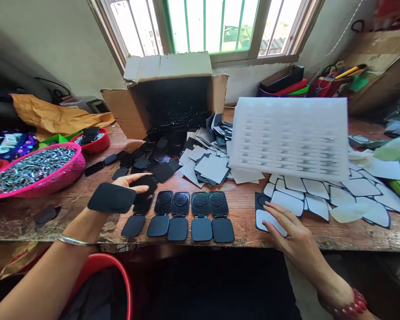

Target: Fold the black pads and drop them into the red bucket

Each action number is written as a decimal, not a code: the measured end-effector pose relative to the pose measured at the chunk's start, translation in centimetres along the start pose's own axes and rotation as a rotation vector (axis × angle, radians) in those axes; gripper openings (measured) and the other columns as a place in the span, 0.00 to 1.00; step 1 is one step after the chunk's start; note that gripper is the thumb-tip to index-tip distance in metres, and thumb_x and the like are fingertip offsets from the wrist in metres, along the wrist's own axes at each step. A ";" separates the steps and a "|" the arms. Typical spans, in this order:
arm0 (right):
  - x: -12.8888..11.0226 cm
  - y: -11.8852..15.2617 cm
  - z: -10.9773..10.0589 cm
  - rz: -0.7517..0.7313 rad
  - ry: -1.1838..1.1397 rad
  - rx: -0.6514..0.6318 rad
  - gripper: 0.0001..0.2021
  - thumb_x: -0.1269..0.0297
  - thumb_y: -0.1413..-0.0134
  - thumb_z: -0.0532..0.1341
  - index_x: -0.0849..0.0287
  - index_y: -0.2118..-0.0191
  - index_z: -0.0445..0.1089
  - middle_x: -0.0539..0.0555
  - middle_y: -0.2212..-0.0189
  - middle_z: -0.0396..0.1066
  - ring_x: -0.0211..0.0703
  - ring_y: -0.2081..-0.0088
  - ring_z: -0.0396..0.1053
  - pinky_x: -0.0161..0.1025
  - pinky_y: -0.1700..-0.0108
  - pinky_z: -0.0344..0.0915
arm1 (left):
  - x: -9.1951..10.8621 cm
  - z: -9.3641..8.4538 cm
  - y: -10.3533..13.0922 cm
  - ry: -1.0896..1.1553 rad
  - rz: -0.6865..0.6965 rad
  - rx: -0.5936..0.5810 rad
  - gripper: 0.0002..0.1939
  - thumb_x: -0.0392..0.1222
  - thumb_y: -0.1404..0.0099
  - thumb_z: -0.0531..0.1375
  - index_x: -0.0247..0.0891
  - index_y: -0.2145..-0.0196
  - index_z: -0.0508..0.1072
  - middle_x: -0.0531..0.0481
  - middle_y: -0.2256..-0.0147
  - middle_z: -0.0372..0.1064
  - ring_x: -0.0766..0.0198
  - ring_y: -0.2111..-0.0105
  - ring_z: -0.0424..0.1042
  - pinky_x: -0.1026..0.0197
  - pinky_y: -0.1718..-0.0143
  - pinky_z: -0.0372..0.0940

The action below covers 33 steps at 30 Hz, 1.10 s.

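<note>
My left hand [133,181] is closed round a black hinged case. One flat, rounded panel of the case [111,198] lies over my wrist, and the other half shows dark between my fingers. Before me on the table stand two rows of open black hinged cases [181,203], ribbed round insides at the top and smooth panels below. At the right my right hand [291,226] has its thumb and fingers on a black sheet with a white rounded pad [267,219], near the table's front edge.
White black-edged pads [288,200] spread at the right under a translucent plastic tray [290,138]. Behind are loose square cards [211,169], black pieces [142,162] and an open cardboard box [136,111]. A pink basket of screws [36,171] stands left; a red bucket [128,284] sits below.
</note>
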State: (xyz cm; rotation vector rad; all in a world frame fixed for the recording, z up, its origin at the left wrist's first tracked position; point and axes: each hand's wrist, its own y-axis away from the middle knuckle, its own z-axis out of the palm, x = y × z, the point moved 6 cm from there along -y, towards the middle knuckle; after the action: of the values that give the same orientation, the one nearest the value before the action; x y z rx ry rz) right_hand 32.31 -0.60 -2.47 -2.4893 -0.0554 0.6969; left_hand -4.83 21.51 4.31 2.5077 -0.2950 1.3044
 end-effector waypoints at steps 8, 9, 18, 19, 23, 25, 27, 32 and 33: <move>-5.8 -2.4 2.5 0.427 -0.753 -0.294 0.27 0.51 0.40 0.59 0.54 0.38 0.61 0.58 0.55 0.75 0.40 0.69 0.73 0.33 0.75 0.71 | 5.1 13.7 3.2 0.159 0.100 -0.719 0.22 0.45 0.46 0.68 0.41 0.53 0.74 0.50 0.60 0.75 0.59 0.64 0.75 0.60 0.62 0.70; -6.0 -2.2 2.8 0.481 -0.794 -0.350 0.27 0.50 0.41 0.60 0.53 0.38 0.62 0.56 0.57 0.76 0.38 0.73 0.71 0.31 0.80 0.67 | 5.2 14.8 3.1 0.181 0.118 -0.753 0.23 0.45 0.45 0.68 0.41 0.51 0.73 0.50 0.60 0.75 0.59 0.64 0.76 0.59 0.62 0.70; -1.6 1.0 3.1 0.801 -0.739 -0.025 0.30 0.48 0.44 0.63 0.62 0.41 0.66 0.55 0.66 0.76 0.42 0.77 0.71 0.43 0.73 0.75 | 5.2 17.9 3.5 -0.452 0.599 -0.079 0.17 0.42 0.31 0.57 0.37 0.46 0.70 0.39 0.44 0.67 0.50 0.40 0.63 0.45 0.39 0.58; -1.6 1.2 3.5 0.764 -0.692 -0.046 0.30 0.48 0.43 0.61 0.62 0.40 0.65 0.56 0.66 0.77 0.43 0.77 0.73 0.43 0.73 0.76 | 5.1 18.8 4.2 -0.538 0.635 -0.109 0.18 0.44 0.31 0.57 0.37 0.46 0.70 0.38 0.43 0.66 0.48 0.39 0.61 0.43 0.38 0.58; -3.1 1.1 3.8 0.390 -0.167 -0.132 0.23 0.49 0.38 0.56 0.56 0.43 0.69 0.58 0.63 0.78 0.47 0.73 0.75 0.42 0.71 0.74 | 4.6 20.9 5.8 -0.731 0.667 -0.193 0.27 0.52 0.34 0.60 0.37 0.42 0.67 0.36 0.39 0.63 0.42 0.36 0.56 0.37 0.38 0.54; -4.1 1.0 3.5 0.245 0.181 -0.164 0.21 0.48 0.37 0.54 0.54 0.47 0.72 0.58 0.66 0.76 0.47 0.75 0.74 0.41 0.75 0.71 | 4.5 21.0 5.9 -0.760 0.666 -0.199 0.28 0.51 0.36 0.63 0.38 0.41 0.67 0.36 0.39 0.62 0.43 0.36 0.56 0.38 0.37 0.54; -4.7 0.6 3.3 0.159 0.401 -0.199 0.21 0.48 0.36 0.53 0.55 0.51 0.74 0.58 0.69 0.74 0.48 0.76 0.72 0.40 0.78 0.69 | 4.4 20.9 5.7 -0.778 0.664 -0.202 0.29 0.49 0.37 0.64 0.38 0.41 0.66 0.37 0.39 0.62 0.44 0.37 0.57 0.39 0.37 0.54; -5.6 -1.8 4.3 -0.153 0.307 -0.163 0.18 0.60 0.34 0.52 0.64 0.46 0.70 0.66 0.44 0.67 0.59 0.41 0.63 0.55 0.44 0.67 | 4.5 20.7 5.6 -0.794 0.651 -0.232 0.31 0.46 0.38 0.66 0.37 0.40 0.65 0.35 0.39 0.62 0.44 0.38 0.60 0.40 0.37 0.56; -5.4 -2.1 4.9 -0.184 0.267 -0.174 0.19 0.63 0.34 0.52 0.65 0.43 0.68 0.66 0.41 0.64 0.59 0.37 0.58 0.56 0.40 0.64 | 4.5 20.7 5.6 -0.791 0.651 -0.231 0.30 0.46 0.38 0.66 0.37 0.40 0.65 0.35 0.39 0.62 0.44 0.38 0.60 0.40 0.38 0.56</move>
State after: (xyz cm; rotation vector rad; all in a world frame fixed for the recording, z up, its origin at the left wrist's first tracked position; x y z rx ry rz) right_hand 25.44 2.66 -2.38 -2.6782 -0.2514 0.2912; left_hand 11.74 8.74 -2.25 2.6805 -1.4240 0.3001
